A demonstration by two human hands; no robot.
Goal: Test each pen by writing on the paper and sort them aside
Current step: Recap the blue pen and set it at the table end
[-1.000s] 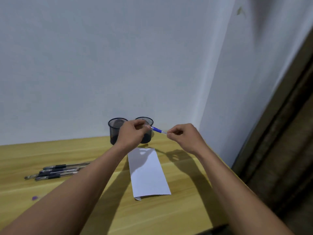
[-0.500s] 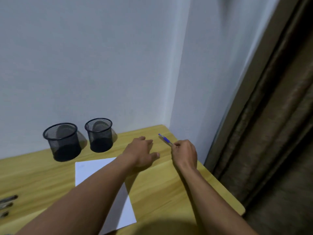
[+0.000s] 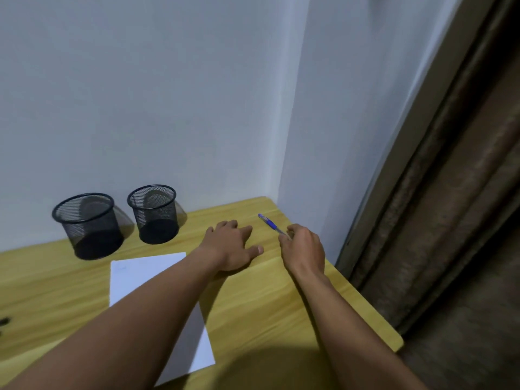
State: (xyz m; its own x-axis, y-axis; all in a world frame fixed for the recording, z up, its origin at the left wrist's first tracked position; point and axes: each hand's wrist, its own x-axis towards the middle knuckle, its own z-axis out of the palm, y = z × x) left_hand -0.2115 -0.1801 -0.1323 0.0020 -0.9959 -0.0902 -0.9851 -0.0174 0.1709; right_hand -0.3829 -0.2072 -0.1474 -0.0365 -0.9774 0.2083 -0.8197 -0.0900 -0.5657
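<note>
My right hand (image 3: 304, 249) pinches a blue pen (image 3: 270, 223) near the table's far right corner, the pen pointing up and to the left. Flat on the wood to its left rests my left hand (image 3: 230, 246), fingers spread and holding nothing. A white sheet of paper (image 3: 140, 277) lies on the table under my left forearm, which hides part of it. Dark pen ends (image 3: 3, 322) just show at the left edge.
Two black mesh cups (image 3: 87, 223) (image 3: 154, 213) stand side by side against the white wall at the back left. The wooden table (image 3: 281, 319) ends at the right in a rounded edge, with brown curtain (image 3: 450, 249) beyond it.
The view swung right, so cups and paper shifted left. My left hand let go of the pen and dropped flat onto the table. My right hand kept the pen and moved toward the right corner.
</note>
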